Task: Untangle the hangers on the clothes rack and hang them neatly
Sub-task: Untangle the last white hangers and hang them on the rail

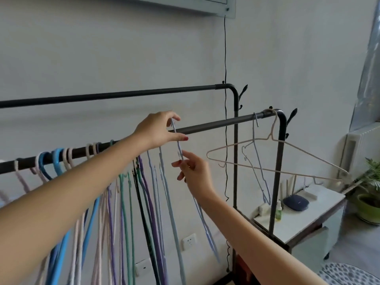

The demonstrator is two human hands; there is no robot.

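A black clothes rack has a near rail (216, 125) and a far rail (123, 94). Several coloured hangers (127, 202) hang crowded along the left half of the near rail. My left hand (160, 129) pinches the hook of a thin light blue hanger (178, 149) just in front of the near rail. Below it, my right hand (194, 169) pinches the same hanger's neck, and the hanger's body trails down past my right forearm. At the rail's right end hang a beige wire hanger (273, 140) and another light blue hanger (259, 161).
A black cable (225, 99) runs down the wall behind the rack. Right of the rack stands a low white table (320, 210) with a dark blue device, small bottles and a box. A potted plant (370, 194) sits at the far right. Wall sockets (189, 241) are low down.
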